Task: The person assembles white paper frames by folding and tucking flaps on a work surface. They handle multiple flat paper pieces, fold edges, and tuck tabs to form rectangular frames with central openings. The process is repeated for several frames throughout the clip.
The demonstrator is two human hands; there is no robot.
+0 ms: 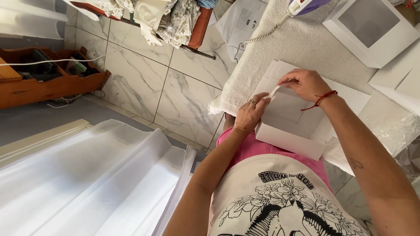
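Head view. A white cardboard box (291, 126), half folded up, sits at the near edge of the padded surface (306, 41), against the person's waist. Its near wall stands upright; the other panels lie flat or partly raised.

Left hand (250, 112): fingers pinched shut on a thin white flap (274, 91) at the box's left wall. Right hand (304, 84): fingers curled closed on the same flap from the far side. The two hands almost touch.

Handling, judged from looks: thin card, light, stiff along the panels, weak at the creases. It would likely dent or tear if squeezed mid-panel. Best hold seems to be at the edges and corners, near the fold lines, with fingertips only. The smooth surface may slip a little.

Around it: a second white box with a window lid (372, 28) far right, flat card blanks (400, 81) to the right, an iron (304, 5) with coiled cord at the far edge. Marble floor tiles (144, 78) to the left.
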